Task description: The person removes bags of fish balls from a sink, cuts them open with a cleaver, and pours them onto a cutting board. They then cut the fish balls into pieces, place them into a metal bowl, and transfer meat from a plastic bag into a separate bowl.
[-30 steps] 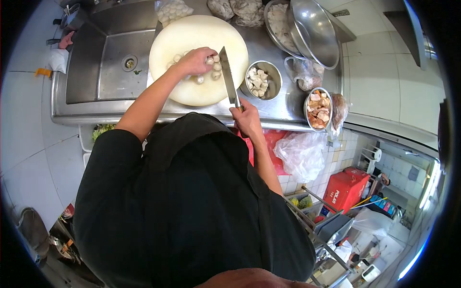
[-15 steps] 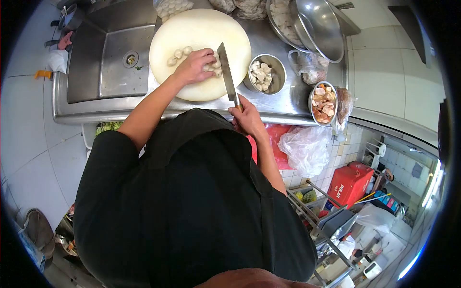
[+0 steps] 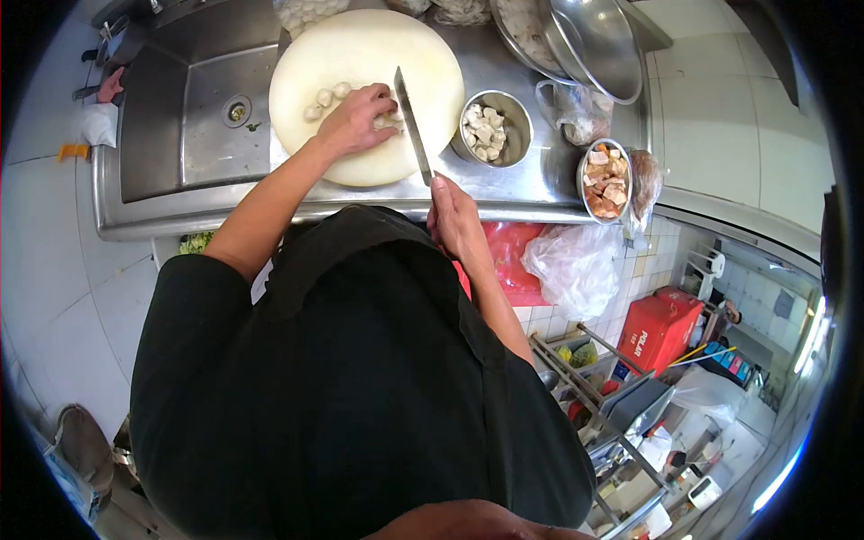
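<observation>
On the round white cutting board [image 3: 396, 45], my left hand [image 3: 354, 124] curls its fingers down over pale ball-shaped pieces [image 3: 385, 121], partly hiding them. Several more pale balls [image 3: 325, 96] sit just left of that hand. My right hand [image 3: 456, 214] grips a long-bladed knife [image 3: 413, 128] at the board's near right edge. Its blade points away from me, close to the right of my left fingertips, and the grip is covered by my fingers. Right of the board stands a round metal container [image 3: 521, 126] with cut pale pieces [image 3: 486, 133] in it.
A steel sink [image 3: 202, 171] lies left of the board. Further right are an oval container of meat chunks [image 3: 607, 184], plastic bags [image 3: 580, 112] and large metal bowls [image 3: 594, 45]. A white plastic bag [image 3: 576, 270] hangs below the counter edge, beside red plastic [image 3: 515, 261].
The knife blade has turned more edge-on, and its handle is now covered by my right hand. My left hand stays over the pale balls. The whole view has shifted slightly.
</observation>
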Motion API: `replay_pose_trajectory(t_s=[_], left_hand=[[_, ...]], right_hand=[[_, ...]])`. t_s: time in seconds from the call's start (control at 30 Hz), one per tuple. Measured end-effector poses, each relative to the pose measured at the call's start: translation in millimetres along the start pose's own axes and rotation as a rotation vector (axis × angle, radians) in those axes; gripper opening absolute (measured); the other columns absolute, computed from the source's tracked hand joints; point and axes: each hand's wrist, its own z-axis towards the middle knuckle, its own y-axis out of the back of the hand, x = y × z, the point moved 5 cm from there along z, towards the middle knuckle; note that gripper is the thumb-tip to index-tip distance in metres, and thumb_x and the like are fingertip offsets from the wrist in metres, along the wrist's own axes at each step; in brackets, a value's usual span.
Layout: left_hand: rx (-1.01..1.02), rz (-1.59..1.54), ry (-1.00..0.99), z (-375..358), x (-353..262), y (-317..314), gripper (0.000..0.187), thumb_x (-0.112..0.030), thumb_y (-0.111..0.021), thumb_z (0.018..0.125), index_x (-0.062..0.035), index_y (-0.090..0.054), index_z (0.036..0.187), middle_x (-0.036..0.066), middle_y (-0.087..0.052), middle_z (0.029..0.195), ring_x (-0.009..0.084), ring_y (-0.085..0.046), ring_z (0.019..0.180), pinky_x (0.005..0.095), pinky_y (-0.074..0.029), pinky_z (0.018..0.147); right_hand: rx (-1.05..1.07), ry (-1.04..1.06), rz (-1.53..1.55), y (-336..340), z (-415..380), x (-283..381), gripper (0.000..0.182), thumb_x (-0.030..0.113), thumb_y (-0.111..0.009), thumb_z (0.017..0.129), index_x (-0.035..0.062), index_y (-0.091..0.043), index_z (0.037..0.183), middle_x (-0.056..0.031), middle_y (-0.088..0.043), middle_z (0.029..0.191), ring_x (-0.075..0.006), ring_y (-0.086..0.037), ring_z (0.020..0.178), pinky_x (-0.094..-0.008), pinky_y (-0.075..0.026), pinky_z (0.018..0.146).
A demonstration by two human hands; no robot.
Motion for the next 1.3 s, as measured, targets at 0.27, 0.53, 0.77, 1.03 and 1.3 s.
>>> replay_pose_trajectory(t_s=[0.27,0.53,0.77,1.03,1.3], left_hand=[[-0.004,0.004,0.009,0.9,-0.5,-0.3,0.037,-0.024,-0.079,0.080,-0.0041,-0.071,0.110,0.015,-0.060,0.127,0.0354,-0.059,0.116,0.0440,-0.048,0.100],[-0.028,0.021,-0.012,3.3,2.9,-2.9,0.037,-0.023,-0.080,0.079,-0.0054,-0.073,0.112,0.015,-0.062,0.122,0.0359,-0.061,0.110,0.0438,-0.049,0.097],[-0.038,-0.001,-0.039,3.7,3.1,-2.2,0.038,-0.024,-0.080,0.078,-0.0063,-0.073,0.111,0.014,-0.064,0.120,0.0348,-0.062,0.108,0.0435,-0.049,0.096],[-0.016,-0.065,-0.005,4.2,15.4,0.7,0.040,-0.022,-0.081,0.076,-0.0072,-0.072,0.112,0.014,-0.062,0.128,0.0336,-0.061,0.116,0.0423,-0.048,0.103],[0.291,-0.043,-0.034,-10.4,18.4,29.8,0.053,-0.015,-0.079,0.075,-0.0050,-0.063,0.125,0.017,-0.056,0.141,0.0368,-0.054,0.129,0.0421,-0.043,0.111]], right_hand=[[0.002,-0.035,-0.042,-8.0,3.6,-13.1,0.051,0.040,-0.042,0.111,0.0042,-0.058,0.143,-0.0130,-0.061,0.069,-0.0210,-0.059,0.062,-0.0380,-0.050,0.065],[-0.093,0.089,-0.138,-17.9,19.6,-19.9,0.050,0.037,-0.042,0.110,-0.0014,-0.060,0.137,-0.0345,-0.066,0.117,-0.0487,-0.063,0.116,-0.0480,-0.048,0.101],[-0.063,0.069,-0.108,-22.1,50.5,-21.4,0.052,0.039,-0.041,0.109,-0.0021,-0.062,0.133,-0.0353,-0.065,0.119,-0.0496,-0.061,0.117,-0.0487,-0.047,0.101],[0.049,-0.105,-0.025,3.8,4.4,-21.2,0.050,0.046,-0.039,0.110,0.0007,-0.061,0.114,-0.0046,-0.053,0.061,-0.0158,-0.052,0.045,-0.0316,-0.041,0.043],[0.026,-0.053,0.042,-7.5,-0.1,-2.2,0.052,0.042,-0.043,0.110,0.0031,-0.059,0.141,-0.0043,-0.054,0.061,-0.0145,-0.052,0.047,-0.0321,-0.044,0.049]])
